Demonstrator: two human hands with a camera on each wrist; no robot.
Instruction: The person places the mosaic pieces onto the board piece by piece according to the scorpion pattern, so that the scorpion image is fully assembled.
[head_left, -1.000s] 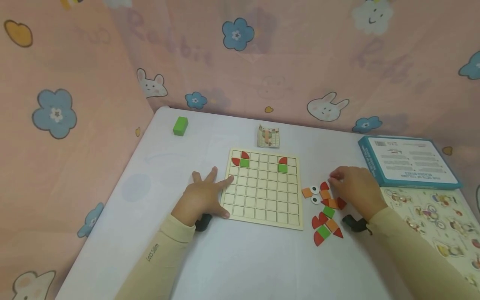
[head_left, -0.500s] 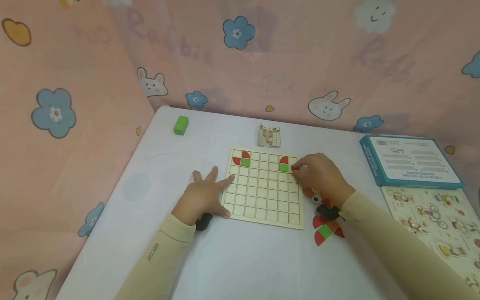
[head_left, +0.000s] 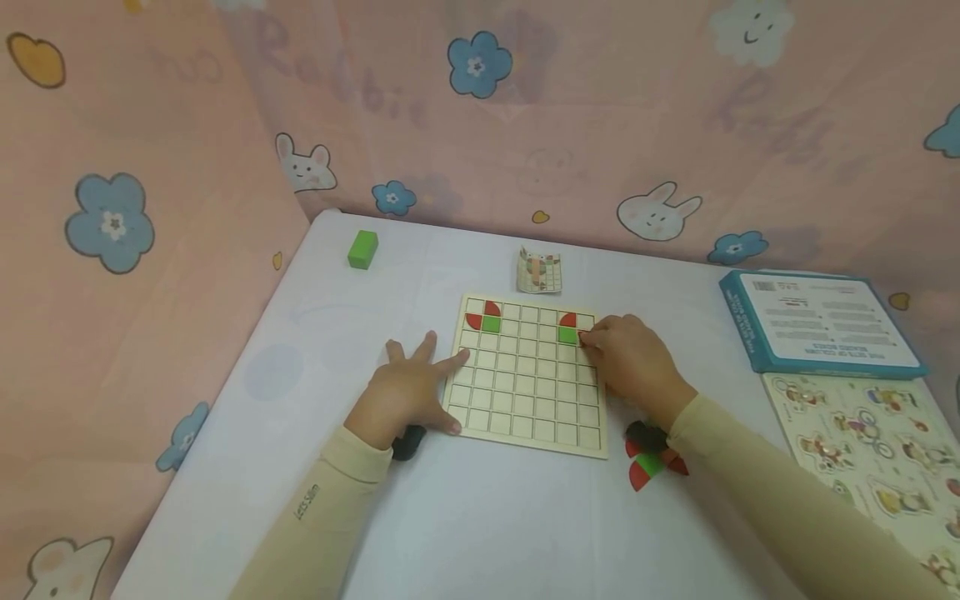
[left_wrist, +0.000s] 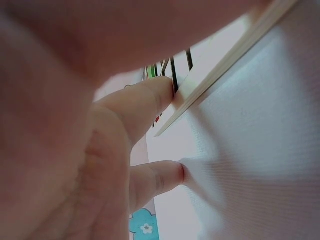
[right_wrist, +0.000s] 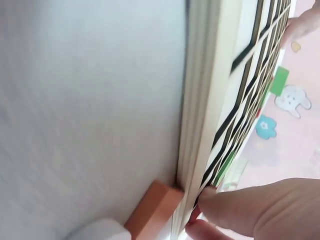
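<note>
A square wooden grid board (head_left: 525, 375) lies on the white table. My left hand (head_left: 405, 392) has its fingers spread, with thumb and index finger on the board's left edge. In my right hand (head_left: 633, 358) a small red piece (right_wrist: 195, 214) is pinched between thumb and finger, at the rightmost column in the second row. Just left of it sits a green square (head_left: 567, 335), with a red quarter-circle (head_left: 568, 319) above. Toward the board's upper left, another green square (head_left: 491, 323) adjoins two red quarter-circles (head_left: 474, 321).
Loose red and green pieces (head_left: 651, 464) lie right of the board, partly hidden by the right wrist. An orange piece (right_wrist: 152, 210) is by the board's edge. Behind the board stand a pattern card (head_left: 540, 271) and a green block (head_left: 363, 250). A blue box (head_left: 825, 325) is far right.
My right hand has moved left from the loose pieces to the board's right column, bringing the red piece. My left hand has stayed on the board's edge.
</note>
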